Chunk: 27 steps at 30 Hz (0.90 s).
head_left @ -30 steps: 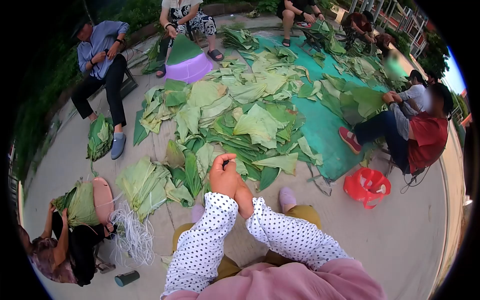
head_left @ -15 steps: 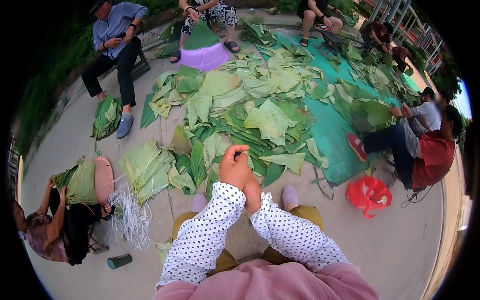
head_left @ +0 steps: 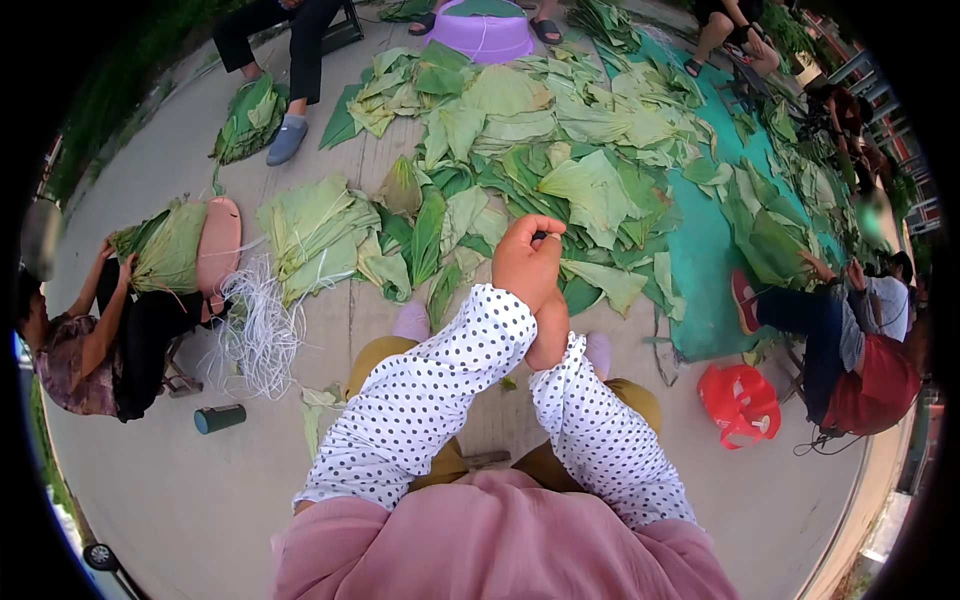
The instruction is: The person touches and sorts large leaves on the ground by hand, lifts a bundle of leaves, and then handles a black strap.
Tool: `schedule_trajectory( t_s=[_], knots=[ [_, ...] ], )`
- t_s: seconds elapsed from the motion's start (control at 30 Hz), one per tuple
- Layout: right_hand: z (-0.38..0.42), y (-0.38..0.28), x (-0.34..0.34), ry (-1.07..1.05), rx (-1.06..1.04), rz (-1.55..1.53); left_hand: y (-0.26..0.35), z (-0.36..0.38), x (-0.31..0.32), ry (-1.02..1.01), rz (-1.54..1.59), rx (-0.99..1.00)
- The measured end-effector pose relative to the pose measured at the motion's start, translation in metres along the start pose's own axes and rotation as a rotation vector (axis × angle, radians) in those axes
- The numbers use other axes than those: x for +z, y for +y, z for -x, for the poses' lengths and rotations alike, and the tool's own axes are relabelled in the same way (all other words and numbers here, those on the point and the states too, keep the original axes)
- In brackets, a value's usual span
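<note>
In front of me, both forearms come together in white sleeves with dark dots. My left hand is closed, its fingers curled round a small dark thing that I cannot make out. Just below and behind it is my right hand, touching it near the wrist; its fingers are hidden. Beyond my hands spreads a big pile of large green leaves, some pale and dry at the edges. Neither hand touches the pile.
White string lies tangled at left, near a seated person handling a leaf bundle and a dark green cylinder. A red bag stands right, by a green sheet. Behind are a purple basin and other seated people.
My view has tilted down, so the pile and people sit higher in it. My hands stay together, slightly higher and further right in view. The leaf above the purple basin is now lower.
</note>
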State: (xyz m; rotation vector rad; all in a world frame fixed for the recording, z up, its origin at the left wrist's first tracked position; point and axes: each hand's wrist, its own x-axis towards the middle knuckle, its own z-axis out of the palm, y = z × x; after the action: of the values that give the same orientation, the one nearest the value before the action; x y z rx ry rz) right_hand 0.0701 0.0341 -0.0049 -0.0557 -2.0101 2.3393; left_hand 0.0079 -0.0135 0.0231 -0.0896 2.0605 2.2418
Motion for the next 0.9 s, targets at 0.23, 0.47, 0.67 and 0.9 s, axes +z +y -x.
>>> schedule_trajectory(
  t_s=[0.23, 0.47, 0.67, 0.9],
  knots=[
    [0.002, 0.014, -0.013, -0.059, -0.166, 0.397, -0.007, -0.002, 0.000, 0.013, -0.037, 0.036],
    [0.002, 0.036, -0.019, -0.063, -0.030, 0.189, 0.004, 0.002, -0.002, -0.011, -0.050, -0.022],
    [0.001, -0.002, -0.002, 0.019, 0.021, 0.162, 0.002, -0.002, -0.002, -0.025, 0.000, -0.040],
    [-0.001, -0.014, 0.000, 0.051, 0.153, -0.150, 0.002, -0.001, 0.003, 0.001, 0.021, -0.011]
  ],
)
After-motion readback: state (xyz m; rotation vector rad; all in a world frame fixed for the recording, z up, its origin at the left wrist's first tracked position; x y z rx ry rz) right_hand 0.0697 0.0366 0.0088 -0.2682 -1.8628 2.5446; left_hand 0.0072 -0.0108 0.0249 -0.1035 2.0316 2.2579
